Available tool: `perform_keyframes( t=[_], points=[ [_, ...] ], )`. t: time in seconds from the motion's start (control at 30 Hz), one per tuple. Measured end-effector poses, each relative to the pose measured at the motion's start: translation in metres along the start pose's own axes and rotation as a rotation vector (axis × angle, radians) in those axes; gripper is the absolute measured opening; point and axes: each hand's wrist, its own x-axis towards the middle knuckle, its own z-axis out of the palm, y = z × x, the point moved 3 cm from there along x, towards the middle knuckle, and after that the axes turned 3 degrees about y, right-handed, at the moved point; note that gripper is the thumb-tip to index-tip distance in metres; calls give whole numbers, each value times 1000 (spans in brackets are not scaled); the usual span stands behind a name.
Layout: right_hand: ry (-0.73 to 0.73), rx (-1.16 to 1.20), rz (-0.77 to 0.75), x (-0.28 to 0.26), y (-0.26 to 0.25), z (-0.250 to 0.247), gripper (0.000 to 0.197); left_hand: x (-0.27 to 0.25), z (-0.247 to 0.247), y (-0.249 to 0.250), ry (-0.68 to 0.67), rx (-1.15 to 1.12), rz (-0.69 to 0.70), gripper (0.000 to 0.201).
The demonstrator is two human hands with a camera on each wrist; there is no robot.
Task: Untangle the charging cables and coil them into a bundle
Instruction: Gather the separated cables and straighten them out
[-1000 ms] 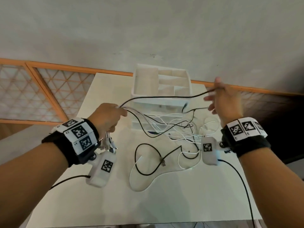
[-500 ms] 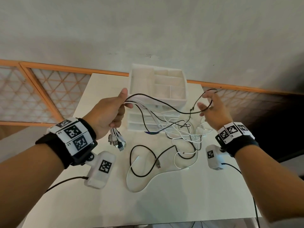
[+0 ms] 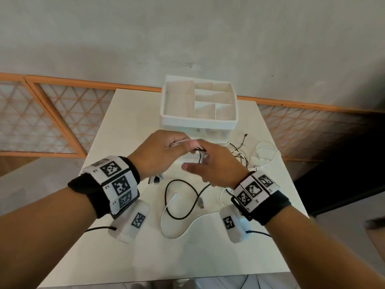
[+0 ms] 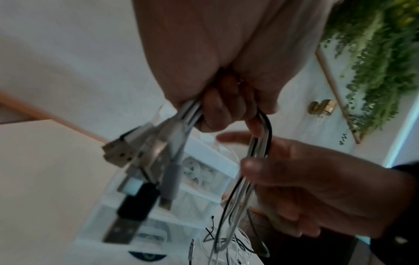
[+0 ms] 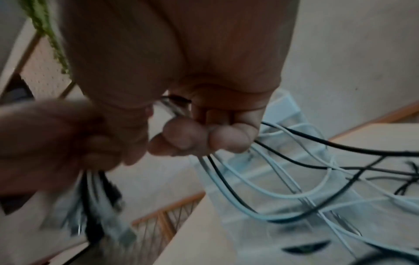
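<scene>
1. Step in hand, by my reading: gathering the charging cables [image 3: 183, 197] into one bunch, with coiling not yet begun; most slack lay tangled on the tabletop [image 3: 145, 257].
2. Next move probably called for drawing the strands through to free crossings.
3. The left hand [image 3: 158, 155] had its grip clenched round the plug ends.
4. The right hand [image 3: 216, 170] pinched the strands just beside it.

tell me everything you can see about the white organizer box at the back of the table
The white organizer box looks like plastic. Its open top tray is split by dividers into several compartments, all apparently empty. Below sit translucent drawers, with pale coiled items inside in the left wrist view. It stands upright on the table, cables lying against its front.
</scene>
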Motion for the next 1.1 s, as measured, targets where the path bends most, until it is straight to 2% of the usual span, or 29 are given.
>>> perform_keyframes(
  t=[0.03, 0.1, 0.13, 0.17, 0.2, 0.23, 0.27, 0.3, 0.4, 0.43, 0.47, 0.53, 0.6, 0.67, 0.7, 0.77, 0.8, 0.87, 0.93, 1.03, 1.1],
  points=[
    [-39, -45, 60, 3, 8, 4, 18, -2, 0, 2, -7, 5, 12, 29],
    [-104, -174, 221, 7, 41, -3, 20, -6, -7, -6, 18, -72, -47, 43],
    [-69, -214, 277, 9, 57, -11, 20, -7, -10, -15, 16, -136, -116, 49],
    [47, -242, 289, 11, 68, -22, 15, -9, -13, -25, -11, -167, -179, 48],
    [223, -266, 265, 11, 74, -33, 8, -12, -13, -34, -55, -131, -224, 44],
    [411, -265, 210, 10, 77, -41, 3, -14, -10, -45, -108, -11, -248, 40],
    [541, -236, 151, 8, 75, -44, 11, -17, -6, -54, -150, 134, -263, 38],
    [553, -187, 114, 9, 73, -40, 25, -18, -3, -62, -162, 258, -273, 37],
    [294, -121, 138, 5, 77, -3, 78, -18, -3, -84, -53, 369, -319, 33],
    [247, -124, 125, 1, 80, 12, 86, -18, -5, -86, -13, 374, -329, 31],
    [209, -129, 93, -6, 82, 28, 84, -17, -7, -89, 12, 368, -335, 29],
    [100, -193, -5, -17, 82, 56, 68, -15, -9, -92, 30, 323, -336, 27],
    [-131, -395, -45, -24, 86, 83, 61, -12, -7, -88, 37, 236, -337, 28],
    [-316, -573, -5, -25, 99, 100, 63, -9, -5, -82, 43, 92, -352, 28],
    [-319, -595, 40, -22, 103, 101, 55, -8, -5, -78, 52, 24, -349, 28],
    [-221, -563, 103, -13, 102, 90, 27, -6, -6, -70, 73, -38, -329, 30],
    [-171, -545, 104, -8, 99, 80, 20, -5, -7, -68, 91, -38, -320, 33],
    [-79, -477, 80, 2, 91, 55, 17, -2, -10, -65, 139, -60, -319, 40],
    [-37, -423, 17, 6, 84, 30, 22, 0, -10, -66, 170, -152, -347, 44],
    [-78, -428, -10, 6, 78, 12, 50, 3, -5, -66, 139, -313, -380, 42],
    [-14, -426, -92, 7, 73, 6, 51, 3, -1, -66, 111, -353, -377, 37]
  ],
)
